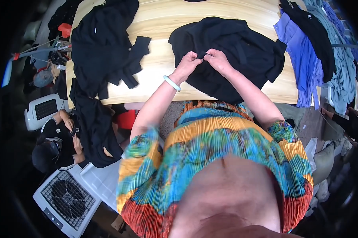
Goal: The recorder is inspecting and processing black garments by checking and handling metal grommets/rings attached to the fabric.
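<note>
A black garment (pixel 234 43) lies spread on the pale wooden table (pixel 159 16) in front of me. Both of my hands meet over its left part, thumbs and fingertips pinched close together. My left hand (pixel 188 63), with a pale bangle (pixel 172 83) at the wrist, grips a small bit of the black cloth. My right hand (pixel 217 61) pinches the same spot from the other side, its fingers bent. What exactly sits between the fingertips is too small to make out, beyond dark fabric.
More black garments (pixel 101 47) are heaped on the table's left side, one hanging over its edge. Purple clothing (pixel 298 51) and grey-blue clothing (pixel 343 71) drape at the right. Another person (pixel 54 146) sits at the lower left, near an air cooler (pixel 70 194).
</note>
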Motion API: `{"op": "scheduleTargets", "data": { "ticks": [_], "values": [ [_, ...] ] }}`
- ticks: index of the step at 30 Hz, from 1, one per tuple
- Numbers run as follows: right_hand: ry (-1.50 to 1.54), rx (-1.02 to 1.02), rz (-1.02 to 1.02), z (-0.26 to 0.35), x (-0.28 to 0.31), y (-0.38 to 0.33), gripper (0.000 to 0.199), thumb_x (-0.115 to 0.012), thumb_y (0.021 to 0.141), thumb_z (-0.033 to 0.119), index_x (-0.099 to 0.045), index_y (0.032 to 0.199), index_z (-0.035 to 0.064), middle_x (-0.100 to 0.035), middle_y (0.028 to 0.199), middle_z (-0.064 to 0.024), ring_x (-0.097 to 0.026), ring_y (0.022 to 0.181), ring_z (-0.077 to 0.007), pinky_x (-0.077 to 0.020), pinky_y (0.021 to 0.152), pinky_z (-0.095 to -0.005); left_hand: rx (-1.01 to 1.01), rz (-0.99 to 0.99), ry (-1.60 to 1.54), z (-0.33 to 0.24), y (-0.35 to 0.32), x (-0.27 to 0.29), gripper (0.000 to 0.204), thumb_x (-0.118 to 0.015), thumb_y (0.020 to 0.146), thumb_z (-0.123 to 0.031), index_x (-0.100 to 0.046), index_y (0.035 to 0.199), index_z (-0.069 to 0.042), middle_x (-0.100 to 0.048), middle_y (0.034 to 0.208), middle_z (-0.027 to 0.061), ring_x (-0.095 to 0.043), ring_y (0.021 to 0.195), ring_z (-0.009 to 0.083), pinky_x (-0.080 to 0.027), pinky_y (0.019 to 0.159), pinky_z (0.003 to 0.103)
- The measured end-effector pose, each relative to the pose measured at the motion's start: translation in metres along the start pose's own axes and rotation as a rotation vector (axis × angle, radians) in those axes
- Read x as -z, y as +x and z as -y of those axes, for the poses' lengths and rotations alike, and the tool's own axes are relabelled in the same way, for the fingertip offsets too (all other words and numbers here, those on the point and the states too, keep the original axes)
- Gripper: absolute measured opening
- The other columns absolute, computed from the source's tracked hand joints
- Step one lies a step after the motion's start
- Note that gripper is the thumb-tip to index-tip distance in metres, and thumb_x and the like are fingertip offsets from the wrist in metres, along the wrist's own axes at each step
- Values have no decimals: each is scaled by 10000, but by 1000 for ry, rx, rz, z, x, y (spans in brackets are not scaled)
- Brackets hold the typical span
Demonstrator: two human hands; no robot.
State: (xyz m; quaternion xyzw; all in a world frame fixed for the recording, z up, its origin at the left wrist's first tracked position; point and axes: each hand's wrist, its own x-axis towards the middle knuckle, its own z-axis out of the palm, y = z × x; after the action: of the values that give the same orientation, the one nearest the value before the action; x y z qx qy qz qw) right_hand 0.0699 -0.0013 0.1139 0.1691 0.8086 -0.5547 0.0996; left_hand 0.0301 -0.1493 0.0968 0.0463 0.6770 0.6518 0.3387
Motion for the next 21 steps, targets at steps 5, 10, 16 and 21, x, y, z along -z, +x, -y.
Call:
{"op": "scheduleTargets", "data": {
  "ticks": [5, 10, 16, 21],
  "values": [
    [15, -21, 25, 10, 5, 1, 108, -551, 738, 96, -569, 777, -3, -554, 696, -14, -487, 667, -81, -394, 639, -231, -22, -14, -106, 4, 4, -2, 167, -587, 716, -5, -453, 742, -100, -448, 664, -48, -416, 632, 28, -342, 571, 171],
    [122, -21, 53, 12, 9, 4, 181, -528, 758, 82, -587, 886, -33, -592, 797, -52, -520, 728, -105, -408, 699, -237, -78, -52, -41, -6, 6, -5, 179, -622, 660, -47, -457, 727, -69, -446, 666, -27, -401, 608, 50, -340, 537, 198],
    [-120, 39, 149, 23, 18, 1, 237, -505, 752, 77, -588, 937, -47, -615, 819, -127, -568, 773, -177, -425, 740, -277, -167, -63, -6, -8, 4, -8, 178, -587, 683, 14, -439, 722, -76, -439, 643, -53, -397, 593, 24, -330, 533, 178],
    [-311, 127, 108, 27, 19, 2, 266, -500, 713, 76, -593, 940, -28, -601, 863, -197, -570, 853, -290, -427, 789, -336, -227, -105, 73, -4, 5, -8, 167, -596, 666, -14, -443, 728, -41, -463, 624, -18, -416, 564, 45, -352, 499, 204]
  ]
}}
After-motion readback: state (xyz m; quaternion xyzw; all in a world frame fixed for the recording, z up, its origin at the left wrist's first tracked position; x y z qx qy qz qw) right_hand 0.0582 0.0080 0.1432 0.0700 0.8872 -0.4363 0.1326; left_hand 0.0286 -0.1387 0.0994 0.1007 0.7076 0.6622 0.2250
